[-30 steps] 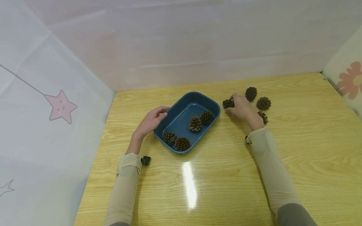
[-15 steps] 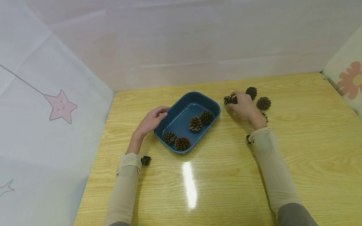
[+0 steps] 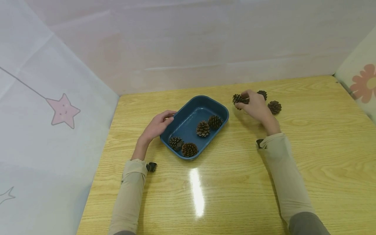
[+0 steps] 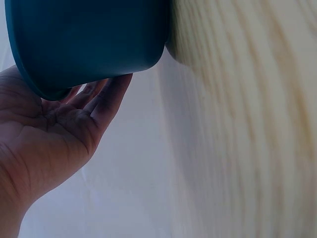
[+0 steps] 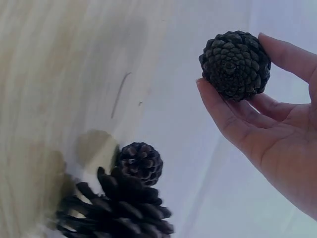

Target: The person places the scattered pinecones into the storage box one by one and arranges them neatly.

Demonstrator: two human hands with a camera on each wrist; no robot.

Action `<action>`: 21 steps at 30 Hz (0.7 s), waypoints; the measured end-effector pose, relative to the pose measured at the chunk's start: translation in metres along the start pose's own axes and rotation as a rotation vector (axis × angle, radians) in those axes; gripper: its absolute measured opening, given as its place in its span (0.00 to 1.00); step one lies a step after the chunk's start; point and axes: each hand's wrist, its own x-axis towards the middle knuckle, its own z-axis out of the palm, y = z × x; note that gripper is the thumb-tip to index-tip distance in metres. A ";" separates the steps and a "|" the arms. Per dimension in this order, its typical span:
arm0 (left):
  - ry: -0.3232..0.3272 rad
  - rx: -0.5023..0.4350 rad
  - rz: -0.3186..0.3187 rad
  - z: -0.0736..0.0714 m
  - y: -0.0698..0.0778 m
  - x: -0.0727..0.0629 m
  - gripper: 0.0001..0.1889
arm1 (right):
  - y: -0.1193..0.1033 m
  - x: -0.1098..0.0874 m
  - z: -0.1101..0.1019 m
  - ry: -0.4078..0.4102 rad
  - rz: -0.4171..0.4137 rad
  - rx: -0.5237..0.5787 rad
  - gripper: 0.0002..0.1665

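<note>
My right hand (image 3: 257,107) pinches a pine cone (image 3: 238,100) between thumb and fingers, to the right of a blue basin (image 3: 188,125). In the right wrist view, the base of that held pine cone (image 5: 233,67) faces the camera. My left hand (image 3: 157,125) holds the near-left side of the basin, its thumb at the rim. Seen from the left wrist, the fingers (image 4: 106,99) lie along the outer wall. Several pine cones sit in the basin, among them one (image 3: 203,129) near its middle.
Right of my right hand, a pine cone (image 3: 274,107) and another pine cone (image 3: 262,94) lie on the wooden table (image 3: 223,182). A pale cloth wall (image 3: 182,45) stands along the back edge, and a second wall (image 3: 38,137) bounds the left.
My right hand has shifted up and slightly right in the head view with the pine cone. Its wrist now hides a pine cone seen earlier. The left hand and basin stay put.
</note>
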 end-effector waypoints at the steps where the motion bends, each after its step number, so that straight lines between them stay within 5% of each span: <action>1: 0.000 0.002 -0.002 0.000 0.000 0.000 0.21 | -0.001 0.000 0.000 0.004 -0.008 0.004 0.36; 21: -0.008 -0.006 0.000 -0.001 0.002 0.000 0.21 | -0.032 -0.017 -0.007 0.156 -0.133 0.072 0.33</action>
